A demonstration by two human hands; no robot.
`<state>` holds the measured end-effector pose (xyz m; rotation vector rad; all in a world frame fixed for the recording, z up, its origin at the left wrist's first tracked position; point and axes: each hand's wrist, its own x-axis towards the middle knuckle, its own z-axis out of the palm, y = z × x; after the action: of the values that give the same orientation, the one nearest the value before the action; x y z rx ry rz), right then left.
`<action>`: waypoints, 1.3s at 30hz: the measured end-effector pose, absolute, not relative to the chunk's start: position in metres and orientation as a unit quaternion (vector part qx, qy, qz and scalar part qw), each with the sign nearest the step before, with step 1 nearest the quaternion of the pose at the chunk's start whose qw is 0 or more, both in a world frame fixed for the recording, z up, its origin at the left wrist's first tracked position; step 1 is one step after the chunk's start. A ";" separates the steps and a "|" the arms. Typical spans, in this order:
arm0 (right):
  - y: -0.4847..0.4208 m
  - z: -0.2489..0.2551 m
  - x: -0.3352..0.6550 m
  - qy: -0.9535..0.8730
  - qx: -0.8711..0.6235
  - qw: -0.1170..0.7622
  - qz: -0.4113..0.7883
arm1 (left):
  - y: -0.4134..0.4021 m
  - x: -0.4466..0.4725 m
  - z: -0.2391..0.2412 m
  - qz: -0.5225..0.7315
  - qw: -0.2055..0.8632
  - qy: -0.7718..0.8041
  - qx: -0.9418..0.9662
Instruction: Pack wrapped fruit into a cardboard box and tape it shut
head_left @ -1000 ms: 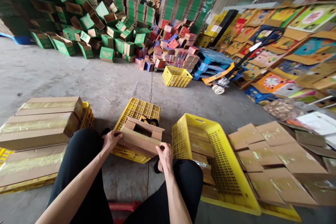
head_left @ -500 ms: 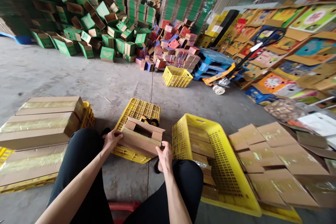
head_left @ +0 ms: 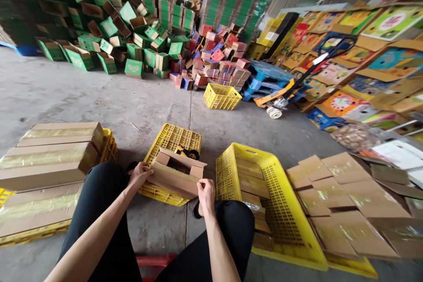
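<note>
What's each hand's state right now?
Left hand: closed, holding the cardboard box by its left end.
Right hand: curled at its right end; grip unclear.

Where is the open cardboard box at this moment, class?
In the head view, below and left of centre, the open cardboard box sits on a yellow crate, between the left hand and right hand.

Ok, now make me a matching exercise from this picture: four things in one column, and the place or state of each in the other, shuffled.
Things:
1. Open cardboard box
2. Black-and-yellow tool
3. Pallet jack
4. Large yellow crate

Places or states:
A. Beside the blue pallets
B. Holding several cartons
C. Left hand at one end, right hand at the other
D. Just beyond the open cardboard box

Pairs: 1-C, 2-D, 3-A, 4-B
</note>
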<state>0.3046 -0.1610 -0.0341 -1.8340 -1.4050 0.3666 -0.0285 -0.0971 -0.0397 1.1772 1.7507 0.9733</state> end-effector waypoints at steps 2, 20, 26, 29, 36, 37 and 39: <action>-0.155 -0.036 0.307 -0.539 -0.729 0.393 0.156 | -0.095 -0.029 -0.038 0.376 0.397 0.687 0.478; -0.143 -0.039 0.303 -0.543 -0.706 0.426 0.158 | -0.054 -0.026 -0.048 0.302 0.268 0.610 0.682; -0.143 -0.038 0.304 -0.573 -0.702 0.397 0.144 | -0.051 -0.024 -0.055 0.315 0.270 0.593 0.691; -0.140 -0.038 0.307 -0.576 -0.702 0.391 0.152 | -0.046 -0.024 -0.056 0.323 0.288 0.568 0.700; -0.137 -0.036 0.311 -0.575 -0.702 0.389 0.158 | -0.041 -0.027 -0.054 0.324 0.337 0.544 0.697; -0.137 -0.035 0.311 -0.575 -0.701 0.390 0.160 | -0.041 -0.027 -0.053 0.324 0.341 0.544 0.694; -0.138 -0.032 0.311 -0.574 -0.700 0.392 0.161 | -0.043 -0.028 -0.054 0.328 0.342 0.542 0.694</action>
<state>0.3115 -0.1385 -0.0323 -1.7774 -1.4586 0.4098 -0.0280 -0.0429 -0.0535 1.8046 1.4104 0.8521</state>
